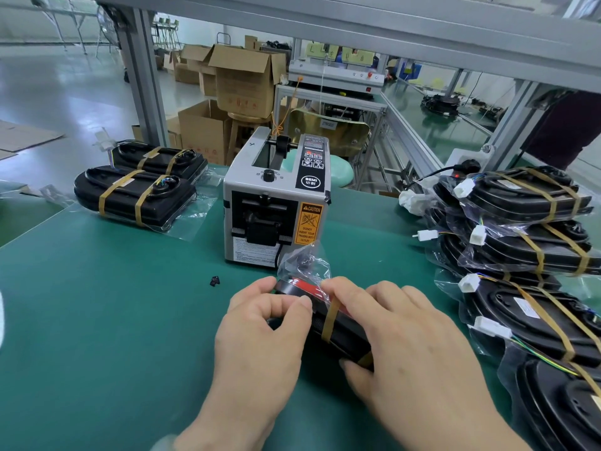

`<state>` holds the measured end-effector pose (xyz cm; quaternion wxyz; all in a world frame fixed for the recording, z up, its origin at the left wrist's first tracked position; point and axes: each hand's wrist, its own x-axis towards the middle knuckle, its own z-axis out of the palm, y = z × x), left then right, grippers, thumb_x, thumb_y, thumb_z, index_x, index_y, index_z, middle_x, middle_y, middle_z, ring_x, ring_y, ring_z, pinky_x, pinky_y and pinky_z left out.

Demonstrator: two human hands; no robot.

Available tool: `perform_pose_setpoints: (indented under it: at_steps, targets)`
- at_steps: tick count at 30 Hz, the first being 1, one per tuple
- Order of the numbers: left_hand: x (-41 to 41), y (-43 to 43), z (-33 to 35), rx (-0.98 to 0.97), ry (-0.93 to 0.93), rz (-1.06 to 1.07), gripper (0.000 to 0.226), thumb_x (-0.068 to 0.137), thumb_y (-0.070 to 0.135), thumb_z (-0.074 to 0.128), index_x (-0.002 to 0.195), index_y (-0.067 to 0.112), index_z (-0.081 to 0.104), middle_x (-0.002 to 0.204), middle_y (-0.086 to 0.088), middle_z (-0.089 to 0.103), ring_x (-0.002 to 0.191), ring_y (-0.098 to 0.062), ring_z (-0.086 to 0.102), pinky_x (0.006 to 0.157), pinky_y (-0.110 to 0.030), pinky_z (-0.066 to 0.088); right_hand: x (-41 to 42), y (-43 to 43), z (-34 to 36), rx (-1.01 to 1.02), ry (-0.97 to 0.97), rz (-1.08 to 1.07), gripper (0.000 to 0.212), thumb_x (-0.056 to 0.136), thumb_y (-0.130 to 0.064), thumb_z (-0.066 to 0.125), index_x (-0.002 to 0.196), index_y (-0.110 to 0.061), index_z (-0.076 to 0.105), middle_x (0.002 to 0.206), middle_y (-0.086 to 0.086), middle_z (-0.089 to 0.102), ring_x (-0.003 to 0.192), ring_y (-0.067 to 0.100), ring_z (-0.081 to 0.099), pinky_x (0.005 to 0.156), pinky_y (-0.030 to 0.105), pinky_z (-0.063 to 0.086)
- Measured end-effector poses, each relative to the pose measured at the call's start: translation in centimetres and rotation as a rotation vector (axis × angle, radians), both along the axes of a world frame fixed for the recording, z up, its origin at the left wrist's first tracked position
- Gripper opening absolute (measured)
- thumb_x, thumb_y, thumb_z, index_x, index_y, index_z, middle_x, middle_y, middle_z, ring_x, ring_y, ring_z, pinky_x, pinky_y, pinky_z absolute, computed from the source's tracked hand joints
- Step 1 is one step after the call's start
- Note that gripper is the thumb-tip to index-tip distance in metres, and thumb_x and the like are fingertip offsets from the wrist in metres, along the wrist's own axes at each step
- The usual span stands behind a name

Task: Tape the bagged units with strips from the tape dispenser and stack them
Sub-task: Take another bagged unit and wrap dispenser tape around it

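Two hands hold one bagged unit (344, 333). The left hand (260, 323) pinches its end and the right hand (406, 336) grips over the tape (330, 320). The person should rub it flat.

The table mat (97, 304) was dark green, the tape dispenser (260, 187) silver-grey with a black control panel (313, 161) and an orange caution label (309, 224), and the bagged units (162, 193) were black — banded with tan tape strips (112, 190), their connectors (477, 235) white — while the held unit (344, 333) showed a red patch.
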<state>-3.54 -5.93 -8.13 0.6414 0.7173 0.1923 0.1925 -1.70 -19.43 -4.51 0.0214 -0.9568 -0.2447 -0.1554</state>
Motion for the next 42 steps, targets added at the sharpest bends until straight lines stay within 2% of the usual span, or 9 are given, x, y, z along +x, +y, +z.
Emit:
perform_pose_setpoints:
  at_steps: [18,24,26,28,31,34,37,40,42]
  targets:
    - [0.6,-0.1,-0.7,0.002,0.011,0.011,0.021,0.078,0.027,0.069,0.058,0.022,0.074,0.111,0.026,0.051,0.096,0.031,0.039,0.068,0.012,0.024,0.0,0.1,0.1,-0.008,0.019,-0.006,0.087,0.035,-0.035,0.086,0.116,-0.039,0.059,0.074,-0.009,0.055,0.064,0.020,0.053,0.049,0.029,0.043]
    - [1.0,0.2,-0.6,-0.014,0.024,0.026,0.011,0.073,0.032,0.071,0.062,0.030,0.073,0.107,0.025,0.054,0.094,0.027,0.044,0.068,0.008,0.029,0.1,0.1,0.2,-0.021,0.043,-0.002,0.087,0.034,-0.034,0.087,0.116,-0.038,0.060,0.074,-0.009,0.056,0.064,0.020,0.054,0.048,0.030,0.044]
    - [1.2,0.4,-0.7,-0.068,0.042,0.050,0.013,0.067,0.034,0.075,0.069,0.022,0.071,0.103,0.018,0.060,0.087,0.015,0.054,0.065,0.001,0.036,0.1,0.1,0.3,-0.030,0.064,-0.001,0.086,0.034,-0.035,0.087,0.116,-0.038,0.059,0.074,-0.009,0.056,0.064,0.020,0.054,0.048,0.030,0.043]
    - [1.6,0.9,-0.8,-0.163,0.069,0.030,0.036,0.060,0.038,0.083,0.088,0.025,0.065,0.099,0.005,0.065,0.084,0.000,0.060,0.065,-0.005,0.042,0.1,0.0,0.4,-0.034,0.076,0.003,0.086,0.035,-0.036,0.086,0.116,-0.039,0.058,0.074,-0.009,0.055,0.064,0.019,0.054,0.048,0.029,0.043]
    - [2.1,1.3,-0.7,-0.285,0.080,-0.093,0.068,0.060,0.041,0.087,0.118,0.024,0.055,0.115,0.003,0.063,0.106,-0.008,0.060,0.087,-0.018,0.045,0.1,-0.2,0.5,-0.036,0.088,0.001,0.086,0.037,-0.038,0.084,0.118,-0.040,0.056,0.076,-0.010,0.055,0.065,0.019,0.053,0.050,0.028,0.042]
    - [2.8,1.4,-0.4,-0.231,0.057,-0.165,0.045,0.072,0.036,0.076,0.114,0.029,0.062,0.103,0.009,0.069,0.086,0.004,0.065,0.068,-0.006,0.046,0.3,-0.3,1.0,-0.054,0.123,0.026,0.083,0.050,-0.042,0.079,0.126,-0.046,0.044,0.084,-0.011,0.054,0.074,0.018,0.051,0.058,0.028,0.043]
    - [3.6,2.2,-0.1,-0.223,0.096,-0.127,0.016,0.088,0.032,0.062,0.096,0.026,0.074,0.086,0.005,0.073,0.073,-0.009,0.062,0.067,-0.019,0.049,0.9,-0.7,1.0,-0.028,0.132,0.063,0.078,0.073,-0.048,0.058,0.132,-0.053,0.007,0.100,-0.015,0.044,0.093,0.013,0.040,0.077,0.026,0.039]
    - [3.7,3.0,-0.1,-0.093,0.084,-0.160,0.023,0.091,0.036,0.054,0.084,0.036,0.075,0.070,0.010,0.064,0.059,-0.008,0.049,0.055,-0.011,0.044,1.6,-1.1,1.1,0.022,0.131,0.062,0.078,0.074,-0.050,0.056,0.132,-0.054,0.004,0.099,-0.017,0.044,0.094,0.010,0.039,0.078,0.024,0.036]
    - [3.5,3.2,0.0,0.173,-0.042,-0.132,0.011,0.081,0.043,0.061,0.078,0.042,0.071,0.078,0.020,0.067,0.066,0.002,0.056,0.063,-0.001,0.043,1.9,-1.3,1.2,0.034,0.131,0.070,0.077,0.073,-0.052,0.057,0.132,-0.055,0.006,0.095,-0.018,0.043,0.092,0.009,0.038,0.073,0.023,0.033]
